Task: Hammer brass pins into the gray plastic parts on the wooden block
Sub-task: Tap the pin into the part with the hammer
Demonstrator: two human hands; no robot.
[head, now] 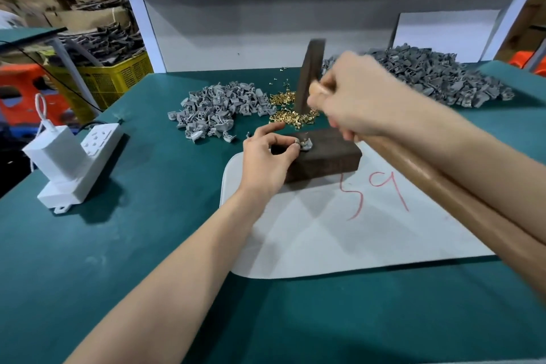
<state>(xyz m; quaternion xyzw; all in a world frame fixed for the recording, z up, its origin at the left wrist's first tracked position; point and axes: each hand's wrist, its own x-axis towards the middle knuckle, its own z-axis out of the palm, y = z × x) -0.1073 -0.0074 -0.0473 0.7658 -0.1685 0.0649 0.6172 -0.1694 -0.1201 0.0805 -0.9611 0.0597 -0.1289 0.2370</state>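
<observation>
Now | left hand [266,154] pinches gray part [305,143] atop block [328,158] | hammer [428,174] above

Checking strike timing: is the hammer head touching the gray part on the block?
Apart. The head view shows the hammer head raised, with brass pins visible between it and the gray part.

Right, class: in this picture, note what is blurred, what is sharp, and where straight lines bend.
Head view: right hand and hammer motion-blurred; left hand, the gray part it pinches and wooden block sharp; white shelf posts splay from wide-angle distortion.
</observation>
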